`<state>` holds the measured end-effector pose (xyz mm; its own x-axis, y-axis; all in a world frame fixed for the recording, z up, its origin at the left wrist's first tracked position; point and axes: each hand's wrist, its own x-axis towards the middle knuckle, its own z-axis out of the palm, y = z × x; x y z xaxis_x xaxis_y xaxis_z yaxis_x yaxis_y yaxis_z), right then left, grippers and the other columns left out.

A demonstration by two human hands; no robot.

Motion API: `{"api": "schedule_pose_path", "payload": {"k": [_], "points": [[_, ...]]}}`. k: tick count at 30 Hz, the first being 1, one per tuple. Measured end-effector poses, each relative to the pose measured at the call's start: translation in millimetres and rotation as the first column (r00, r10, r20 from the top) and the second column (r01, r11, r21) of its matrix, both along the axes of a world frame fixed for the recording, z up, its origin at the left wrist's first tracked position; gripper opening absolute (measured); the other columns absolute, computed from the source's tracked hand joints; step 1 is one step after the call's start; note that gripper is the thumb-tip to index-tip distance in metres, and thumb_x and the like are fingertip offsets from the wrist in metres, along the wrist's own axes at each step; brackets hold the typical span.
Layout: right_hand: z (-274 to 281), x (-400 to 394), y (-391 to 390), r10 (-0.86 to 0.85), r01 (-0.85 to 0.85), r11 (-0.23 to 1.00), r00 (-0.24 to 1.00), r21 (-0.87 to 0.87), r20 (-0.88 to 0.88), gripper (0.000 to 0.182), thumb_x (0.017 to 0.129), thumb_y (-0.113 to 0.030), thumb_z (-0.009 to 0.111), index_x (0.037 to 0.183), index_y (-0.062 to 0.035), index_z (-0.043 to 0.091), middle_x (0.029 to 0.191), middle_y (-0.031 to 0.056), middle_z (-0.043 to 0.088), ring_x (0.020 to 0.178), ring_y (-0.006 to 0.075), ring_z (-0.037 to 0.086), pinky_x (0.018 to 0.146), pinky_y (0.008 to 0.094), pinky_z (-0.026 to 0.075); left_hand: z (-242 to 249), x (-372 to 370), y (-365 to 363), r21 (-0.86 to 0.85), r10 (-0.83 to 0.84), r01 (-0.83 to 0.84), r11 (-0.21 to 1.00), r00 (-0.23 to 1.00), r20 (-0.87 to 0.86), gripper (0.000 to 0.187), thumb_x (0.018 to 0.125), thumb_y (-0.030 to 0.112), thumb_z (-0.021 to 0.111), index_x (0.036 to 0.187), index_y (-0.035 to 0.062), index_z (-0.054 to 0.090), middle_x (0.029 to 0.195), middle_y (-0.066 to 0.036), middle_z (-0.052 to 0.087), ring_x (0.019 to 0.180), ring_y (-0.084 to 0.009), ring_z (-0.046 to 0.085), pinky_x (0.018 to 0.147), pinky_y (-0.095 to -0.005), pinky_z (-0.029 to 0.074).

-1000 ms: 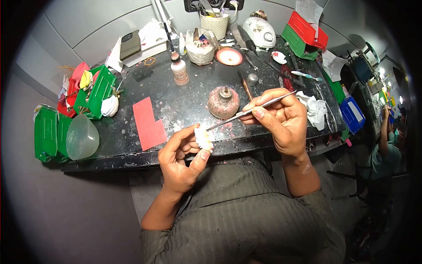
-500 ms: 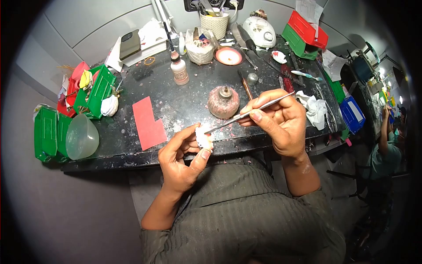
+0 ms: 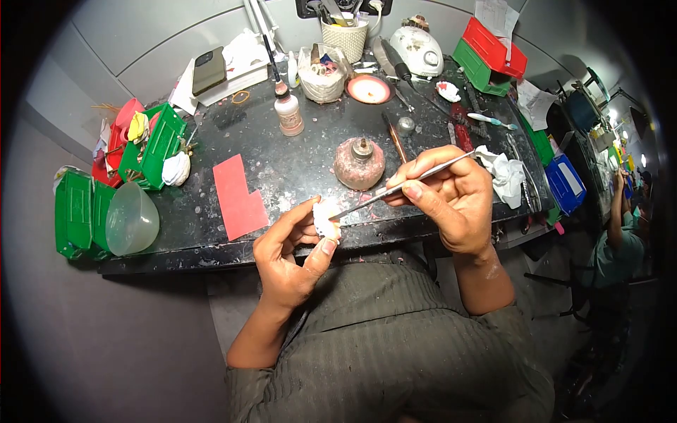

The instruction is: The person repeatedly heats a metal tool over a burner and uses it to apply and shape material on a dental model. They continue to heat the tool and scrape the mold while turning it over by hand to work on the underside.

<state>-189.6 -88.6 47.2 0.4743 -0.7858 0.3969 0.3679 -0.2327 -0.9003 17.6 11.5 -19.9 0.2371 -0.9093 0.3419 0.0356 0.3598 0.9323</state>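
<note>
My left hand (image 3: pixel 288 257) pinches a small white dental model (image 3: pixel 326 220) between thumb and fingertips, above the bench's front edge. Bright light washes out its surface, though a scalloped edge shows. In my right hand (image 3: pixel 451 201) is a slim metal wax carver (image 3: pixel 384 194), gripped like a pen. The carver slants down to the left, and its tip meets the model's right side. Just beyond my hands stands a pink-stained spirit lamp (image 3: pixel 360 166). A notched sheet of pink wax (image 3: pixel 238 197) lies left of my left hand.
Green bins (image 3: pixel 151 148) and a translucent bowl (image 3: pixel 132 220) stand at the left. Behind are a dropper bottle (image 3: pixel 288 113), a bowl of scraps (image 3: pixel 322 83), a lit round dish (image 3: pixel 369 89) and a white machine (image 3: pixel 416 53). Crumpled tissue (image 3: pixel 504 176) lies right. Another person (image 3: pixel 619 247) sits far right.
The carver's tip has shifted slightly down and right on the model, and my right hand has dipped a little. My left hand stays almost still.
</note>
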Motion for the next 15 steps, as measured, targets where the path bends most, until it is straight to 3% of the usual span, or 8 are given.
{"api": "schedule_pose_path", "payload": {"k": [15], "points": [[-0.4, -2.0, -0.3, 0.016, -0.016, 0.999, 1.0, -0.045, -0.003, 0.016, 0.091, 0.01, 0.057, 0.106, 0.0078, 0.053, 0.1, 0.0203, 0.067, 0.095, 0.0223, 0.069, 0.085, 0.0336, 0.059, -1.1, -0.7, -0.8, -0.006, -0.001, 0.0, 1.0, 0.999, -0.037, 0.051, 0.083, 0.007, 0.072, 0.126, -0.0129, 0.054, 0.101, -0.018, 0.068, 0.091, -0.0198, 0.069, 0.082, -0.0294, 0.056]]}}
